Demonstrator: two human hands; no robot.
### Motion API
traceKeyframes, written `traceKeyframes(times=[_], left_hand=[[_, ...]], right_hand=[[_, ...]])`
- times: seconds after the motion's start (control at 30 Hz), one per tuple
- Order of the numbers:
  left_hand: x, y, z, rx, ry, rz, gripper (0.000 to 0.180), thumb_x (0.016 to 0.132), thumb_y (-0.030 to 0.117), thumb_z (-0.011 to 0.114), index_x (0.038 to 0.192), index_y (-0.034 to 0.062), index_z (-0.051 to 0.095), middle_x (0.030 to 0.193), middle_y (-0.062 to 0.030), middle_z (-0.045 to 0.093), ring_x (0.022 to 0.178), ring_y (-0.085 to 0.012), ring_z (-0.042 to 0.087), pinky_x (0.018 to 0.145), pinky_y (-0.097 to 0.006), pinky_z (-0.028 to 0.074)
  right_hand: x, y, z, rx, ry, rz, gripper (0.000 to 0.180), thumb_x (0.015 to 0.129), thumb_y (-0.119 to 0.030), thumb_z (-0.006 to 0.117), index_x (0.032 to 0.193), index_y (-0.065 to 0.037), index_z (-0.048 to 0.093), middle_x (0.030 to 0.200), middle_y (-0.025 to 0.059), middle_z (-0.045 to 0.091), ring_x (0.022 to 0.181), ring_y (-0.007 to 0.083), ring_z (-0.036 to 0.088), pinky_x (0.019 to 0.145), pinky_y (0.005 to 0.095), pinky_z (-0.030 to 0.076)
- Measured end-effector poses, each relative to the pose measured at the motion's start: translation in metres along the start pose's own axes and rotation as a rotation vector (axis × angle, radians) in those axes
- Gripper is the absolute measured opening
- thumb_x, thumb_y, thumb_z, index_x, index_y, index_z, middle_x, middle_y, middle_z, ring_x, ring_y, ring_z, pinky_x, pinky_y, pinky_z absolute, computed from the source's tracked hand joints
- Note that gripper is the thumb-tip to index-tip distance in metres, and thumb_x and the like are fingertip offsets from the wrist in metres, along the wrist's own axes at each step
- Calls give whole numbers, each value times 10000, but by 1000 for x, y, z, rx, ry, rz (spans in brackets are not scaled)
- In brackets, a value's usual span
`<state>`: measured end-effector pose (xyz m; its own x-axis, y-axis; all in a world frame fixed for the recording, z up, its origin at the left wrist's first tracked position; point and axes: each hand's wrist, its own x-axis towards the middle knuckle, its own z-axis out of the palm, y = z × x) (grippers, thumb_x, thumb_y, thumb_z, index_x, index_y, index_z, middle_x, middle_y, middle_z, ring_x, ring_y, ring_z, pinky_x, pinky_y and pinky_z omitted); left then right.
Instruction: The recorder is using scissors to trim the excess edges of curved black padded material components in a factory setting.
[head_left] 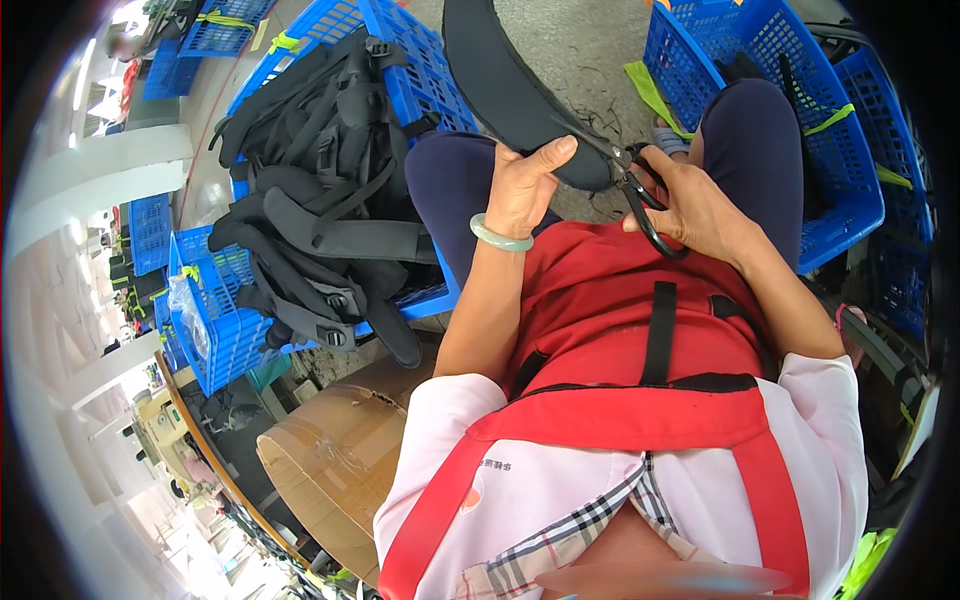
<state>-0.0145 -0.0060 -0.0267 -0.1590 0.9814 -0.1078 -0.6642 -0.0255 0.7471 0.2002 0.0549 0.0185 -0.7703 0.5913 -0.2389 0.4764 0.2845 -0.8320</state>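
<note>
A curved black padded strap (508,85) hangs from my left hand (525,188), its rounded lower end held over my lap. My left thumb lies along the pad, and the other fingers are mostly hidden behind it. Black-handled scissors (643,220) are in my right hand (700,205), with fingers through the loops. Their blades point toward the strap and lie across it near its rounded end. Whether the blades are parted or touch a thread is too small to tell.
Left of my knee, a blue crate (415,75) is heaped with black padded straps (340,150). Another blue crate (840,195) with dark items stands by my right knee. A cardboard box (335,450) sits near my left elbow. Dark scraps lie on the floor (590,60).
</note>
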Motion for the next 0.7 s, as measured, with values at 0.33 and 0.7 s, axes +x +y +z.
traceKeyframes(times=[0.33, 0.7], left_hand=[[-3, 1, -4, -74, 4, 10, 188, 804, -60, 689, 955, 51, 671, 929, -32, 678, 871, -139, 649, 812, -287, 517], [-2, -2, -6, -51, -9, -2, 178, 816, -56, 683, 954, 56, 676, 921, -27, 683, 848, -130, 650, 796, -279, 515]], right_hand=[[-7, 15, -1, -64, 90, -170, 711, 693, -528, 771, 1051, 5, 466, 625, 118, 459, 571, 286, 500, 577, 389, 397], [-2, 12, 3, -47, -47, 19, 668, 732, -488, 766, 1055, 16, 471, 698, 133, 516, 624, 301, 525, 593, 380, 414]])
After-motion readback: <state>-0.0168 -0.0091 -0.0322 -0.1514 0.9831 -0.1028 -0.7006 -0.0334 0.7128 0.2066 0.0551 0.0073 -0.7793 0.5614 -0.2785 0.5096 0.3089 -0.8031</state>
